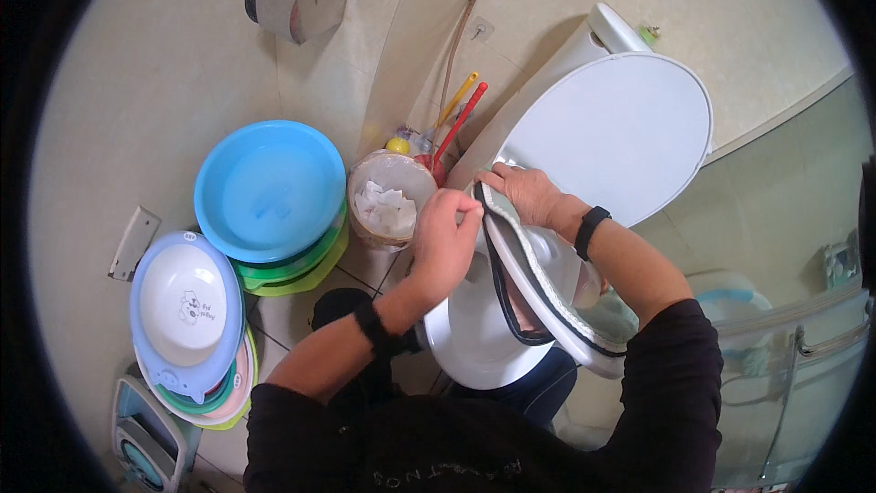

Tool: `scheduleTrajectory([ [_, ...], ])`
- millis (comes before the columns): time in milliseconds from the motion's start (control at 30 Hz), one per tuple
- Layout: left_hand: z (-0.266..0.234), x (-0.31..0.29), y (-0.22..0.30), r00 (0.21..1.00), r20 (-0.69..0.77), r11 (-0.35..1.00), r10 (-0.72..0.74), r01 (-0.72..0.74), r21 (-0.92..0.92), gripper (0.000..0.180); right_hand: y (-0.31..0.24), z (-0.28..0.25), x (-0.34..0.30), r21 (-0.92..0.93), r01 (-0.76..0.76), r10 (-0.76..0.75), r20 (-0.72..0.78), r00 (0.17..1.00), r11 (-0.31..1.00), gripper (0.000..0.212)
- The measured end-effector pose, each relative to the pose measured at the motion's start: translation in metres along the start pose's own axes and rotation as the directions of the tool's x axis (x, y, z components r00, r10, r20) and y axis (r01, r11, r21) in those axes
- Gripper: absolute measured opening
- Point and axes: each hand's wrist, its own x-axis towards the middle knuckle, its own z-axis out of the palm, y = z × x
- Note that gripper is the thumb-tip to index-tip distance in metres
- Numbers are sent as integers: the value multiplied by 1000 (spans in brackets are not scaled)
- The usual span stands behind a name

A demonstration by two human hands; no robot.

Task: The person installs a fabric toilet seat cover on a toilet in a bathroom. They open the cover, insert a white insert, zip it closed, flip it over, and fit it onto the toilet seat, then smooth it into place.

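Observation:
A white toilet seat (585, 358) is tipped up over the toilet bowl (484, 372). Around it sits a soft seat cover (610, 321), grey-green with dark edging and a pale zipper-like strip; the cover gapes along the dark edge. At its upper end my left hand (447, 242) is closed, thumb and fingers pinching the cover's edge. Just right of it, my right hand (527, 194) curls over the top of the covered seat, its fingertips partly hidden. Behind both hands the white toilet lid (611, 132) stands raised.
Left of the toilet stands a lined waste bin (365, 233) with crumpled paper, beside red (464, 119) and yellow handles (459, 96). Stacked basins, a blue one (269, 187) on top, and a baby basin (185, 306) line the left wall. A glass shower screen (785, 219) rises at right.

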Motion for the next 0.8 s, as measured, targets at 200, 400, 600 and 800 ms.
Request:
scheduleTrajectory([
  [200, -51, -70, 83, 949, 248, 981, 195, -191, -38, 10, -2, 3, 1, -26, 34, -35, -29, 999, 999, 54],
  [400, -54, -86, 104, 889, 351, 954, 295, -257, -153, 22, 4, 11, -1, -7, 71, -71, -102, 992, 997, 52],
  [600, -41, -96, 89, 583, 687, 285, -433, 812, -509, 47, 8, 14, -1, 22, 26, -24, -53, 998, 999, 70],
  [800, -21, -97, 96, 459, 844, 284, -276, 878, -385, 41, -17, -42, -63, 53, -110, 109, 16, 994, 992, 70],
])
